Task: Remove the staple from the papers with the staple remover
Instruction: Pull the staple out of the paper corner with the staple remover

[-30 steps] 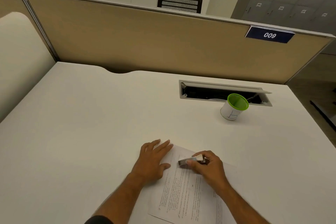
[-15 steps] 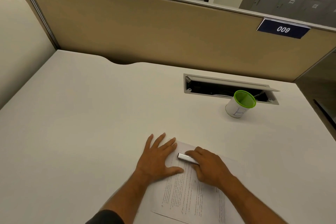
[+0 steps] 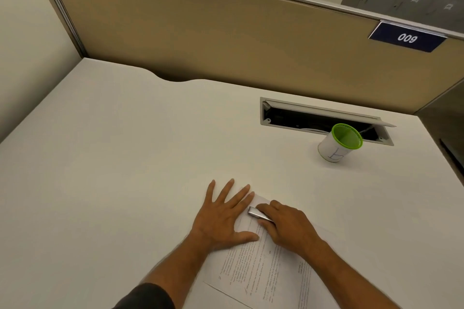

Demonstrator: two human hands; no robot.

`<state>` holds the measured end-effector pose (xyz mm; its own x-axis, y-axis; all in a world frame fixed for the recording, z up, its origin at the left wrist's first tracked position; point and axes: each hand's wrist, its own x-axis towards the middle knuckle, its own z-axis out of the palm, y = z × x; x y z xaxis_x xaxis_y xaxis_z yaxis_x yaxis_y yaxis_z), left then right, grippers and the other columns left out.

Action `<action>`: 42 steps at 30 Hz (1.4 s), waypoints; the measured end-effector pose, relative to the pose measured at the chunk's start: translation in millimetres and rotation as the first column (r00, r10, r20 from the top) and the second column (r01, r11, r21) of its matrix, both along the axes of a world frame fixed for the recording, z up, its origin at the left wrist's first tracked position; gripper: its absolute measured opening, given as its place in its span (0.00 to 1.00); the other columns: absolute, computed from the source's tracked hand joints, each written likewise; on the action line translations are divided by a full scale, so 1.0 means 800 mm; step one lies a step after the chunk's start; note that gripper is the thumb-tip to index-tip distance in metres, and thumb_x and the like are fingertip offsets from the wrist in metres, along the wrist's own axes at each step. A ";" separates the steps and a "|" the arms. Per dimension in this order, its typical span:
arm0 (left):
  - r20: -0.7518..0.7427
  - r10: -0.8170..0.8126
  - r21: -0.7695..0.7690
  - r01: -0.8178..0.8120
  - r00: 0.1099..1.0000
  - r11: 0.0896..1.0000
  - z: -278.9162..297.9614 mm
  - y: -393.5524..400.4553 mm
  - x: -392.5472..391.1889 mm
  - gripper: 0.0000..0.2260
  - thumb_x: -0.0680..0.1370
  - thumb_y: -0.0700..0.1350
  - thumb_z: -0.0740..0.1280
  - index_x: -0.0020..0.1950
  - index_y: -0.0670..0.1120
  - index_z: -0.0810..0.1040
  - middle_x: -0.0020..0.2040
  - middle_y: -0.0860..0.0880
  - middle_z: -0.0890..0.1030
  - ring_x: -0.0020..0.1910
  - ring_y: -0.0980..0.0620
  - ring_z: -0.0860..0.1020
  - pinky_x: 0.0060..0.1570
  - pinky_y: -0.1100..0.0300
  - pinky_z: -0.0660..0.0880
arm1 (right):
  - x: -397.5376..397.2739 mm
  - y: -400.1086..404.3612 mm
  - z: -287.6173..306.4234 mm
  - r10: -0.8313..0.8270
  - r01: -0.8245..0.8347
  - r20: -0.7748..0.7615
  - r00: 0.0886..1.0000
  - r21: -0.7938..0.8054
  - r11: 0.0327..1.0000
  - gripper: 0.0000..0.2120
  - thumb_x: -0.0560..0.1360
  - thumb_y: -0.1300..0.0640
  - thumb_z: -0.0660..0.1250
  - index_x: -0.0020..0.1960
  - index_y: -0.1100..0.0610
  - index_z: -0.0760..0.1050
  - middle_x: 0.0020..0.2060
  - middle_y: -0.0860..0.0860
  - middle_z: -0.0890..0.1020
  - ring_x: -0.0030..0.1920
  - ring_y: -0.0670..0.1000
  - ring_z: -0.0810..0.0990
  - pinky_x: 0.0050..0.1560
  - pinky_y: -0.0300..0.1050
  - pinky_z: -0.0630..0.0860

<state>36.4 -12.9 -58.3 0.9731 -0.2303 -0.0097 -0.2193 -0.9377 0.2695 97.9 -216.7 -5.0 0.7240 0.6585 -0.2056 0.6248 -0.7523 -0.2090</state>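
Printed papers [image 3: 258, 268] lie on the white desk [image 3: 125, 170] near its front edge. My left hand [image 3: 223, 216] rests flat, fingers spread, on the papers' top left corner. My right hand [image 3: 286, 228] grips a silver metal staple remover [image 3: 257, 213] and presses it low against the top of the papers, its tip pointing left toward my left fingers. The staple itself is too small to see.
A white cup with a green rim [image 3: 339, 143] stands at the right back of the desk, in front of an open cable tray [image 3: 324, 120]. A tan partition [image 3: 226, 32] with a "009" tag [image 3: 406, 37] closes the back.
My right hand has lowered the staple remover flat onto the papers and slid it left. My left hand has spread flatter on the corner. The camera has tilted down.
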 end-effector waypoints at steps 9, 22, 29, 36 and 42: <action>-0.015 -0.008 0.061 0.009 1.000 0.998 -0.001 0.000 0.004 0.46 0.70 0.80 0.45 0.80 0.55 0.42 0.82 0.55 0.45 0.80 0.46 0.38 0.72 0.29 0.41 | 0.003 -0.001 -0.006 0.024 -0.024 -0.004 1.000 0.008 1.000 0.20 0.80 0.41 0.54 0.69 0.46 0.68 0.57 0.47 0.80 0.51 0.48 0.79 0.50 0.41 0.77; -0.022 0.000 0.060 0.002 1.000 0.998 0.000 0.000 0.005 0.47 0.69 0.81 0.46 0.80 0.55 0.44 0.82 0.55 0.47 0.80 0.46 0.39 0.72 0.28 0.41 | 0.006 0.007 -0.011 0.030 -0.030 0.005 1.000 0.067 0.997 0.17 0.80 0.42 0.56 0.65 0.46 0.71 0.52 0.47 0.80 0.45 0.47 0.78 0.44 0.41 0.77; -0.021 0.004 0.069 -0.002 1.000 0.998 -0.002 -0.001 0.005 0.49 0.68 0.81 0.45 0.80 0.53 0.43 0.82 0.55 0.46 0.80 0.46 0.40 0.72 0.29 0.41 | 0.002 -0.012 -0.008 -0.023 0.024 -0.010 1.000 0.159 0.987 0.15 0.78 0.43 0.61 0.62 0.45 0.75 0.48 0.45 0.82 0.42 0.46 0.80 0.41 0.45 0.79; -0.037 -0.003 0.085 0.006 0.999 0.996 0.001 0.000 0.006 0.49 0.68 0.81 0.45 0.80 0.54 0.40 0.82 0.55 0.44 0.80 0.46 0.38 0.72 0.29 0.39 | 0.003 -0.003 -0.009 0.016 -0.016 0.000 1.000 0.125 0.992 0.18 0.78 0.42 0.59 0.65 0.46 0.74 0.51 0.47 0.82 0.46 0.47 0.80 0.45 0.42 0.78; -0.037 -0.005 0.085 0.008 0.999 0.996 0.001 0.000 0.005 0.48 0.68 0.81 0.45 0.80 0.54 0.40 0.82 0.55 0.43 0.80 0.46 0.37 0.72 0.29 0.39 | 0.002 -0.001 -0.013 0.011 -0.015 0.034 0.999 0.122 0.992 0.18 0.79 0.43 0.59 0.65 0.46 0.73 0.51 0.47 0.82 0.45 0.48 0.79 0.42 0.40 0.76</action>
